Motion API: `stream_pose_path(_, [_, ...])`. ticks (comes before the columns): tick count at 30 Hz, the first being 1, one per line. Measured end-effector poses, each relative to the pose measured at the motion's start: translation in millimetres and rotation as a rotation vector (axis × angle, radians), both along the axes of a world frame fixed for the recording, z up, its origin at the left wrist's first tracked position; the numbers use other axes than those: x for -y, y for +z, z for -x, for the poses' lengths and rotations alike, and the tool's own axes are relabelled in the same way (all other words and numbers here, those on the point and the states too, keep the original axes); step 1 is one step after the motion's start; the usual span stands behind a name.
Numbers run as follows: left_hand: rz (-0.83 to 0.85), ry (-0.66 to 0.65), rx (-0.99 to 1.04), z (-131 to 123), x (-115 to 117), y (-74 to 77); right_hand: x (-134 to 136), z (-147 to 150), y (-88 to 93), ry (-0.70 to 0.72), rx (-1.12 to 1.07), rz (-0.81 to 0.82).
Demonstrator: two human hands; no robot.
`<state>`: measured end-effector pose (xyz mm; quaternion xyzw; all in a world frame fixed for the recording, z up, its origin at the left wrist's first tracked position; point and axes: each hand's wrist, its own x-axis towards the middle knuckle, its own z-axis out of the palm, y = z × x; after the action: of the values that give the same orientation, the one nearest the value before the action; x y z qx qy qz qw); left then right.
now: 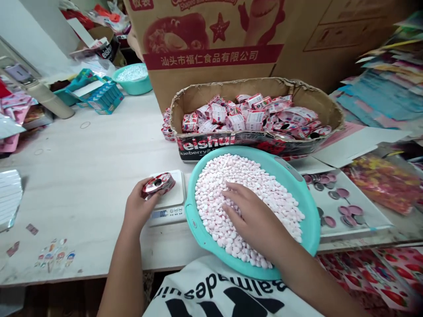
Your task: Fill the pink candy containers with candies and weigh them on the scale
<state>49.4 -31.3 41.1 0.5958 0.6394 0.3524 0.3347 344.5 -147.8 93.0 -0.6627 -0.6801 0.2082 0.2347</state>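
My left hand (140, 200) grips a small red-and-white candy packet (159, 182) with a dark round opening facing up. The packet is over the plate of a white digital scale (180, 193); whether it rests on the plate I cannot tell. My right hand (243, 209) reaches into a turquoise basin (310, 229), its fingers apart and touching the pale pink candy tablets (251, 176). Behind the basin, a cut-down cardboard box (198, 149) holds many similar packets (236, 121).
Large printed cartons (211, 72) stand at the back. On the right, a white tray (366, 215) holds pink and grey round caps (343, 192), beside a bag of colourful sweets (383, 180). Back left are a second turquoise basin (139, 86), blue boxes (105, 97) and a bottle (49, 99).
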Motion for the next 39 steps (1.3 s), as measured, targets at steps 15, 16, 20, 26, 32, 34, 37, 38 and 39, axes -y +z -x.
stream_pose_path(15, [-0.298,0.543,0.654,52.4,-38.9,-51.8,-3.9,-11.5,-6.7,-0.039,-0.174,0.011])
stream_pose_path(16, [-0.295,0.544,0.659,51.5,-38.7,-51.2,-3.3,-11.6,-7.1,-0.046,-0.173,0.007])
stream_pose_path(20, [-0.281,0.544,0.663,48.0,-37.5,-49.9,-1.5,-10.7,-6.3,-0.067,-0.171,-0.013])
stream_pose_path(26, [-0.255,0.530,0.650,47.7,-37.6,-50.9,-3.4,-7.7,-2.6,-0.079,-0.147,-0.013])
stream_pose_path(32, [-0.236,0.522,0.657,48.5,-36.8,-50.3,-8.4,-11.3,-1.1,0.035,-0.076,0.069])
stream_pose_path(34, [-0.228,0.532,0.658,49.3,-37.1,-50.7,-8.5,-14.5,-1.2,0.090,-0.044,0.090])
stream_pose_path(37, [-0.220,0.546,0.661,50.0,-37.4,-50.9,-7.7,-21.6,0.1,0.117,-0.033,0.122])
stream_pose_path(38, [-0.218,0.548,0.663,49.9,-37.4,-50.8,-7.8,-24.2,1.8,0.117,-0.032,0.133])
stream_pose_path(39, [-0.217,0.550,0.666,49.8,-37.2,-50.6,-8.7,-26.5,4.4,0.113,-0.028,0.140])
